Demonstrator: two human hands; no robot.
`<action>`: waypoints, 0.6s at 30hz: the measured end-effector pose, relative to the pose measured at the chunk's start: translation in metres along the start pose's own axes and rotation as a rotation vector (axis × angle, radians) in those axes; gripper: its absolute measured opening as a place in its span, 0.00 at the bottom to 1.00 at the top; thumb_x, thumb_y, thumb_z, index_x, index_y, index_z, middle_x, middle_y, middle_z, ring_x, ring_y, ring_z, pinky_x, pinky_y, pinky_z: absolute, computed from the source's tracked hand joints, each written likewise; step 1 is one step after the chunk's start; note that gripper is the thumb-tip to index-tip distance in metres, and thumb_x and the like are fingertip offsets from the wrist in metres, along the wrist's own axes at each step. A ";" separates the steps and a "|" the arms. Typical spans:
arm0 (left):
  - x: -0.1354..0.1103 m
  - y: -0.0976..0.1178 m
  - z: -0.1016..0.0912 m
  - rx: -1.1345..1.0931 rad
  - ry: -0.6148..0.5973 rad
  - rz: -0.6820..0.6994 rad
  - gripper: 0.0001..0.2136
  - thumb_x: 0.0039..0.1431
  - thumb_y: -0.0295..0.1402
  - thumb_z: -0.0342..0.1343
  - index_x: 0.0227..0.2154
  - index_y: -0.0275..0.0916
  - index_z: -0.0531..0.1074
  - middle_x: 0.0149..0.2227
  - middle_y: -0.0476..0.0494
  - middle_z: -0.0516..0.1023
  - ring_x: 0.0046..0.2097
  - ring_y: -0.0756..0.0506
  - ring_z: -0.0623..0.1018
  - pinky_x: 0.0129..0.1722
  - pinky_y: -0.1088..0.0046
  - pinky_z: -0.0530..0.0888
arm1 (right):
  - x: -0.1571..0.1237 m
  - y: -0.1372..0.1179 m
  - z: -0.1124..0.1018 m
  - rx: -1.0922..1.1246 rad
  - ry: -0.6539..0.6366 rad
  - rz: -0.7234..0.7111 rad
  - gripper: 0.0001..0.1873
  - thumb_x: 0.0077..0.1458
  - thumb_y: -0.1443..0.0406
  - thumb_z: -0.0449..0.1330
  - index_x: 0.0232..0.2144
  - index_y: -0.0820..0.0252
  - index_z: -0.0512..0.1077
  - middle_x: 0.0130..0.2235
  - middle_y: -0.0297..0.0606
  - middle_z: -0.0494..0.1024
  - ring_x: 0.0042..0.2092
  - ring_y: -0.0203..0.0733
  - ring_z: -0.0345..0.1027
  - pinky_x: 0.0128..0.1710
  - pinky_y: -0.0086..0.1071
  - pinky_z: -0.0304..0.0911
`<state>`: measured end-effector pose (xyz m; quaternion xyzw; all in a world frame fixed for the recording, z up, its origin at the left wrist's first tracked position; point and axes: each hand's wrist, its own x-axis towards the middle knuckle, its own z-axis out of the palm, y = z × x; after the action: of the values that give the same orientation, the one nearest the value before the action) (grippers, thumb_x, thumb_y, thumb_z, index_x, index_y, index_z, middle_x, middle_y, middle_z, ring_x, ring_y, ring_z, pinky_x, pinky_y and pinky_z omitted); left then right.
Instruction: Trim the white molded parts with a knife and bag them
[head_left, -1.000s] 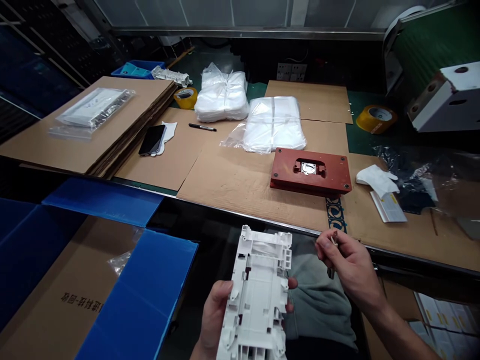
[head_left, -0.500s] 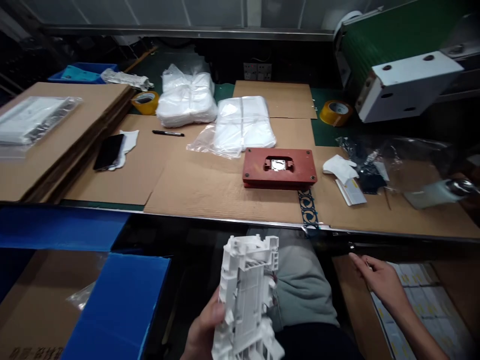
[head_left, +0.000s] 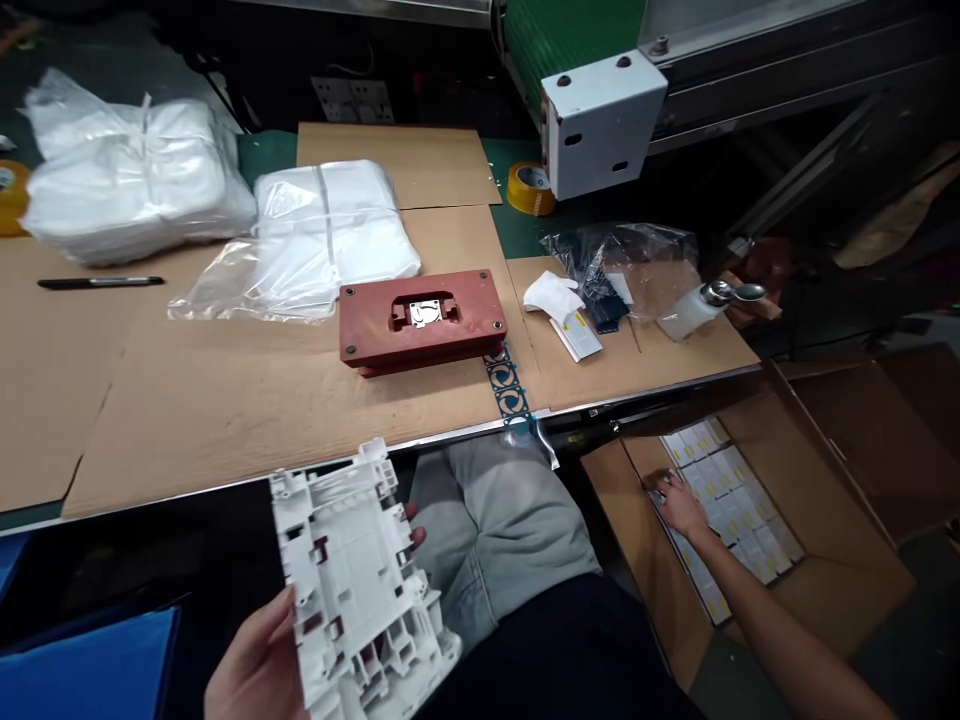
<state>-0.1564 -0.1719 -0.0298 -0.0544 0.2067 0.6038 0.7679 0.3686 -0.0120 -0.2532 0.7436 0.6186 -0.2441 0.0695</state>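
My left hand (head_left: 259, 655) is closed around the left edge of a white moulded plastic housing (head_left: 360, 580), its fingertips showing past the right edge. Ribs, slots and small compartments cover the side facing me. Down at the right, my right hand (head_left: 681, 507) reaches into an open cardboard box (head_left: 840, 480). Its fingers are bent together at the near-left edge of rows of flat white pieces with yellow marks (head_left: 724, 480). Something small and shiny shows at the fingertips, too small to name.
On the cardboard-covered bench lie a red fixture block (head_left: 424, 320), a dark perforated strip (head_left: 510, 390), bagged white bundles (head_left: 337, 225), a pen (head_left: 101, 283), yellow tape (head_left: 531, 190) and a bottle (head_left: 688, 315). A green conveyor (head_left: 577, 35) with a white end bracket (head_left: 604, 125) stands behind.
The view has swung right and shows more of the box. My right hand has moved down into the box. My left hand has turned the housing so its inner side shows more broadly.
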 end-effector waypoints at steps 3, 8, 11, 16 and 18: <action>0.015 -0.013 0.009 -0.046 -0.074 -0.095 0.30 0.69 0.48 0.37 0.67 0.39 0.61 0.68 0.34 0.60 0.67 0.29 0.63 0.67 0.48 0.61 | 0.003 0.015 0.008 -0.048 0.006 0.073 0.18 0.64 0.61 0.63 0.55 0.59 0.71 0.59 0.45 0.71 0.56 0.51 0.70 0.54 0.51 0.70; 0.028 -0.033 0.016 -0.039 -0.134 -0.116 0.31 0.68 0.45 0.38 0.67 0.33 0.60 0.69 0.30 0.58 0.68 0.26 0.60 0.66 0.44 0.60 | 0.004 0.036 0.027 -0.106 0.012 0.272 0.16 0.66 0.59 0.61 0.52 0.61 0.72 0.52 0.43 0.76 0.48 0.46 0.75 0.47 0.45 0.74; 0.028 -0.038 0.015 -0.020 -0.083 -0.145 0.29 0.67 0.42 0.41 0.66 0.33 0.63 0.68 0.30 0.59 0.68 0.26 0.59 0.66 0.44 0.59 | 0.005 0.042 0.038 -0.117 0.022 0.289 0.16 0.66 0.59 0.61 0.51 0.61 0.72 0.50 0.42 0.77 0.47 0.45 0.75 0.46 0.43 0.74; 0.027 -0.040 0.012 -0.018 -0.025 -0.175 0.30 0.66 0.44 0.42 0.66 0.32 0.62 0.67 0.26 0.60 0.66 0.24 0.63 0.64 0.41 0.62 | 0.018 0.046 0.033 -0.139 0.097 0.212 0.18 0.66 0.59 0.61 0.55 0.60 0.70 0.56 0.44 0.74 0.52 0.49 0.72 0.51 0.48 0.72; 0.027 -0.040 0.013 -0.002 -0.007 -0.176 0.31 0.66 0.44 0.43 0.66 0.32 0.62 0.67 0.25 0.61 0.65 0.24 0.64 0.63 0.41 0.64 | 0.028 0.048 0.024 -0.136 0.088 0.102 0.18 0.66 0.60 0.61 0.56 0.59 0.71 0.58 0.45 0.73 0.54 0.50 0.71 0.53 0.50 0.70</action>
<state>-0.1105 -0.1535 -0.0348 -0.0710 0.1981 0.5345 0.8185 0.4110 -0.0080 -0.2965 0.7776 0.5976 -0.1649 0.1050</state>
